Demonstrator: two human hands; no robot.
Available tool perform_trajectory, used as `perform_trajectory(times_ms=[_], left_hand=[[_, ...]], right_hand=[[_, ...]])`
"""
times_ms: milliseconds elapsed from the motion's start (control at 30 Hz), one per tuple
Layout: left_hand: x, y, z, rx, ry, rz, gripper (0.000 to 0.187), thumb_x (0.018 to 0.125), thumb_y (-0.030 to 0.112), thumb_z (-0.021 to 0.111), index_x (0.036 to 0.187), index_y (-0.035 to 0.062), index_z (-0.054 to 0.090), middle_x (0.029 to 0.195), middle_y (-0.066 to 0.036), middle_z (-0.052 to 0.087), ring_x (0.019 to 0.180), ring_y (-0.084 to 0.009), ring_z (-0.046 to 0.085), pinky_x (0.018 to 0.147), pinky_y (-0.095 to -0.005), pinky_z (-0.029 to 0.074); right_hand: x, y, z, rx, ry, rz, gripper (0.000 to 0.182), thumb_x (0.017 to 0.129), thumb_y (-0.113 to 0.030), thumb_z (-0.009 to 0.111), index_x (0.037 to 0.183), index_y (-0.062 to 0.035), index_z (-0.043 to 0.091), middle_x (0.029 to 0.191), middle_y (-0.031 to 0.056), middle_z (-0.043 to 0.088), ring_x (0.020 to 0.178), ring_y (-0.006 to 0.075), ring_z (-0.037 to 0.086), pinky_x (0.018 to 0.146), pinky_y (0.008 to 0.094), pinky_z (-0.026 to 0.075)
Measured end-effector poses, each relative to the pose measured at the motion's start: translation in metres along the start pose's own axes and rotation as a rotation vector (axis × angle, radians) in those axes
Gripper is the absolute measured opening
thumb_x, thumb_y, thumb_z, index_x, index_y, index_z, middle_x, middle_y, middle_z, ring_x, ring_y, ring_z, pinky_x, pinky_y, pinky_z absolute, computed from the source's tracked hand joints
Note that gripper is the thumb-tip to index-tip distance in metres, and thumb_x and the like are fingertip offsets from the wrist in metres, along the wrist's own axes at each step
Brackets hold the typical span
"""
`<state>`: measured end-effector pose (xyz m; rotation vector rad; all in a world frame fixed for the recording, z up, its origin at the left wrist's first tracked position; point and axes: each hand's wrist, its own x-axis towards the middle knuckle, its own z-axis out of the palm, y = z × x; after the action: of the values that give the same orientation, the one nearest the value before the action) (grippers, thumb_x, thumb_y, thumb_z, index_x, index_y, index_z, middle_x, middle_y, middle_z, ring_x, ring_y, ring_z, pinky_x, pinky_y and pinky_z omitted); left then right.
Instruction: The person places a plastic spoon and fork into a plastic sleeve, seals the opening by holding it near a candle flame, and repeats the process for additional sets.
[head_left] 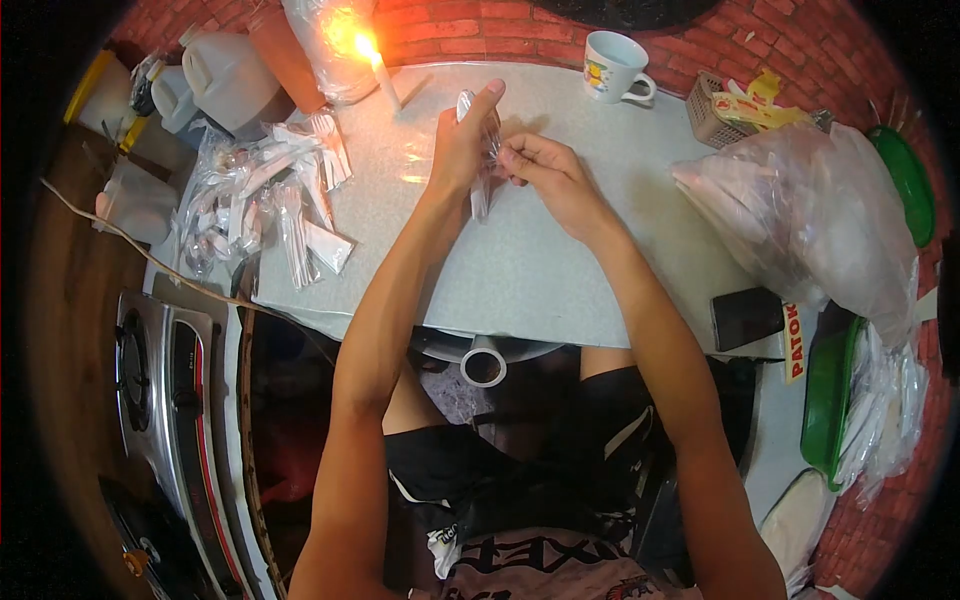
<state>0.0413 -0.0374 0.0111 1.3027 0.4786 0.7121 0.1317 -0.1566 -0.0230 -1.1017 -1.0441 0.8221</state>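
Observation:
My left hand (458, 150) is closed around a plastic-wrapped cutlery pack (480, 195), held upright above the table with its white end showing by the thumb. The fingertips of my right hand (548, 172) are pinched together at the right side of the clear wrapper. Beyond my left hand, a lit white candle (387, 85) stands on the table. To the left lies a heap of similar wrapped white plastic cutlery (240, 195), with some packs of forks (294, 235) at its near side. What exactly is inside the held pack is partly hidden by my fingers.
A cup (614, 68) stands at the back, beside a small basket (706, 108). Large plastic bags (810, 210) and a dark phone-like object (748, 320) occupy the right. Jugs (235, 85) are at the back left, a gas stove (165, 390) at the lower left.

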Motion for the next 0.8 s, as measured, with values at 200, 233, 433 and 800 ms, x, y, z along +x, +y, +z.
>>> perform_trajectory(times_ms=[200,233,433,800], left_hand=[[0.014,0.003,-0.032,0.142,-0.212,-0.114,0.05,0.096,0.057,0.063,0.069,0.0173,0.05,0.06,0.009,0.036,0.05,-0.0043,0.034,0.045,-0.0252,0.021],[0.008,0.007,-0.032,0.174,-0.272,-0.223,0.046,0.098,0.054,0.062,0.076,0.0136,0.054,0.062,0.008,0.039,0.049,-0.0047,0.034,0.044,-0.025,0.023],[-0.002,0.0,-0.018,0.068,-0.482,-0.275,0.031,0.097,0.03,0.066,0.113,0.0034,0.065,0.072,-0.001,0.057,0.061,-0.0106,0.054,0.051,-0.0255,0.041],[0.009,-0.018,-0.022,0.363,-0.431,-0.062,0.026,0.095,0.024,0.07,0.087,0.0015,0.078,0.074,-0.001,0.066,0.067,-0.0074,0.055,0.061,-0.0244,0.042]], right_hand=[[0.002,-0.012,-0.028,0.478,-0.038,-0.064,0.022,0.106,-0.023,0.053,0.092,-0.0063,0.057,0.088,0.0017,0.053,0.087,0.0152,0.049,0.081,0.0308,0.038],[0.002,-0.011,-0.032,0.435,0.003,-0.049,0.022,0.106,-0.023,0.053,0.093,-0.0063,0.058,0.089,0.0022,0.053,0.087,0.0156,0.049,0.081,0.031,0.039],[0.0,-0.018,-0.042,0.501,0.094,-0.049,0.021,0.106,-0.023,0.055,0.096,-0.0056,0.061,0.09,0.0035,0.058,0.085,0.0157,0.054,0.079,0.0315,0.042],[0.0,-0.026,-0.047,0.584,0.351,-0.002,0.035,0.102,-0.028,0.064,0.124,-0.0008,0.062,0.104,0.009,0.068,0.093,0.0165,0.062,0.08,0.0307,0.047]])
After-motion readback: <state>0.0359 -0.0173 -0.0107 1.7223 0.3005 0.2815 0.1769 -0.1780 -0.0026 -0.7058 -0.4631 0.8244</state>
